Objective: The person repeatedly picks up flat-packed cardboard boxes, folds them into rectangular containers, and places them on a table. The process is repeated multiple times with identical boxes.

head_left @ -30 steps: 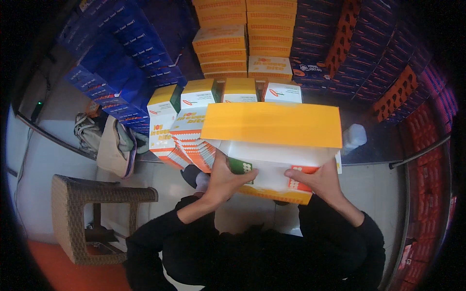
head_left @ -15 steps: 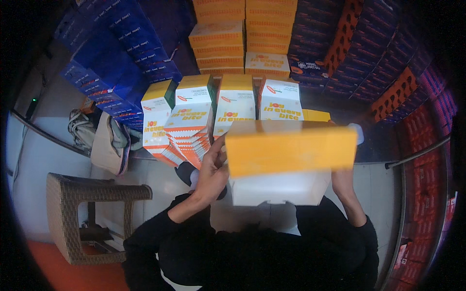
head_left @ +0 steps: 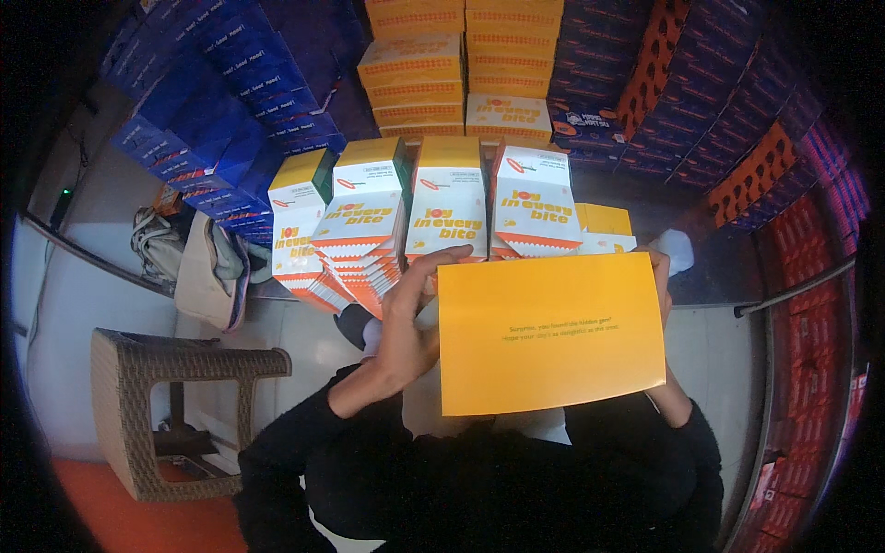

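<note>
A cardboard food box [head_left: 553,336] is held up in front of my body, its plain yellow face with a small line of print turned toward me. My left hand [head_left: 406,323] grips its left edge, with the fingers curled over the upper corner. At the opposite edge, my right hand [head_left: 660,276] is closed on the box, though most of it is hidden behind the yellow panel. Just beyond the box stand stacks of flattened white, yellow and orange cartons [head_left: 447,207], their ends fanned toward me.
Yellow boxes [head_left: 412,69] are piled at the back. Blue boxes [head_left: 198,147] rise at the left, and dark blue boxes [head_left: 701,88] at the right. Red packages [head_left: 802,359] fill the right side. A woven brown stool [head_left: 120,415] and a beige bag [head_left: 207,276] are at the left.
The box has tilted so its yellow face now lies broadly toward me, and its white inner part has gone out of sight. Both hands keep hold of it.
</note>
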Available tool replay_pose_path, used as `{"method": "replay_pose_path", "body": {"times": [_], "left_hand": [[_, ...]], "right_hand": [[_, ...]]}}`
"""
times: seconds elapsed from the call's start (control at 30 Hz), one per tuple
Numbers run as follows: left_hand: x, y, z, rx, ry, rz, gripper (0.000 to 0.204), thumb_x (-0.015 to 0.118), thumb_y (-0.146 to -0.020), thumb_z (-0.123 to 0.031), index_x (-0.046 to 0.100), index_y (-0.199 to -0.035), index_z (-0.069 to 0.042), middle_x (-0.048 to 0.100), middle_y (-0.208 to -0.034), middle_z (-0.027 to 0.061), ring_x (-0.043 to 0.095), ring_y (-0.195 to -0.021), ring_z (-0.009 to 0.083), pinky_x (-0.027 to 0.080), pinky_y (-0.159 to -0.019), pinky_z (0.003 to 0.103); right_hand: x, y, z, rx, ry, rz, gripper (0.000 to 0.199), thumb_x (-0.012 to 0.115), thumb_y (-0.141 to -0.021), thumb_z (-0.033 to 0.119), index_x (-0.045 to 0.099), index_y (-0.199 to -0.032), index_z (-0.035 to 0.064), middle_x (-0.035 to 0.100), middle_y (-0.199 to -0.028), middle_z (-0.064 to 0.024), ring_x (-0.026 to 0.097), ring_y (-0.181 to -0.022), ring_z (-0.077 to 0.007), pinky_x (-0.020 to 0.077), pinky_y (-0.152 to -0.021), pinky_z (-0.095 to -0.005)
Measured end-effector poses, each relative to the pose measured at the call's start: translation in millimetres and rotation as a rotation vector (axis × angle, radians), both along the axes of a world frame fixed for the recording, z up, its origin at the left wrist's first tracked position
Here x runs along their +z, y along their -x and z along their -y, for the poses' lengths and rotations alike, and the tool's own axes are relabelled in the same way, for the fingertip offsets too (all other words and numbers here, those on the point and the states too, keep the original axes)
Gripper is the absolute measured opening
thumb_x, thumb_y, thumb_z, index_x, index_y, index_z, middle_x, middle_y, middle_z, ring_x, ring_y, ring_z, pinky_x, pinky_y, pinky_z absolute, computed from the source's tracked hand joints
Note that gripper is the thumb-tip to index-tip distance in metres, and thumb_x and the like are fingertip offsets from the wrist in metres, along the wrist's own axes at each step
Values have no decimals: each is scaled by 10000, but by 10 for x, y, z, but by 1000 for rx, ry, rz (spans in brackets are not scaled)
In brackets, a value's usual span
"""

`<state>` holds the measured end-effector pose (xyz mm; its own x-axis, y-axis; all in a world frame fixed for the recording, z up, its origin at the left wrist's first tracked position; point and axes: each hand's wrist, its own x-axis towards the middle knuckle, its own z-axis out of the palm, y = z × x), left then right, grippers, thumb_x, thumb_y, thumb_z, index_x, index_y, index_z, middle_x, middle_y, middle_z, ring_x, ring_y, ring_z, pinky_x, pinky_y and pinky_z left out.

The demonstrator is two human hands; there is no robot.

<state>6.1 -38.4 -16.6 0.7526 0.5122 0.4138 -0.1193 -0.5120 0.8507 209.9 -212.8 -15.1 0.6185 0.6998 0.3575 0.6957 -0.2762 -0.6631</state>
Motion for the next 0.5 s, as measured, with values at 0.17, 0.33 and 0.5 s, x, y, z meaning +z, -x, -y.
{"method": "replay_pose_path", "body": {"times": [0.17, 0.33, 0.5], "left_hand": [[33, 118, -129, -116, 9, -24, 416, 608, -812, 63, 482, -1201, -16, 484, -1327, 153, 511, -1189, 264, 454, -987, 392], [-37, 269, -218, -243, 281, -111, 283, 490, -916, -88, 550, -1179, -4, 484, -1345, 151, 469, -1235, 274, 413, -989, 410], [-77, 260, -220, -371, 278, -14, 325, 606, -892, -286, 628, -1101, -38, 595, -1173, 115, 485, -1214, 235, 371, -999, 364]], "right_hand": [[113, -93, 140, 296, -218, -271, 359, 677, -815, 130, 521, -1125, 36, 594, -1062, -102, 586, -963, -200, 459, -848, -353], [55, -164, 216, 337, -172, -556, 220, 650, -802, 52, 609, -1018, 45, 632, -1044, -82, 590, -981, -155, 456, -873, -311], [1, -182, 183, 361, -209, -811, 79, 602, -791, -28, 605, -822, 44, 673, -991, -99, 619, -894, -156, 485, -816, -303]]}}
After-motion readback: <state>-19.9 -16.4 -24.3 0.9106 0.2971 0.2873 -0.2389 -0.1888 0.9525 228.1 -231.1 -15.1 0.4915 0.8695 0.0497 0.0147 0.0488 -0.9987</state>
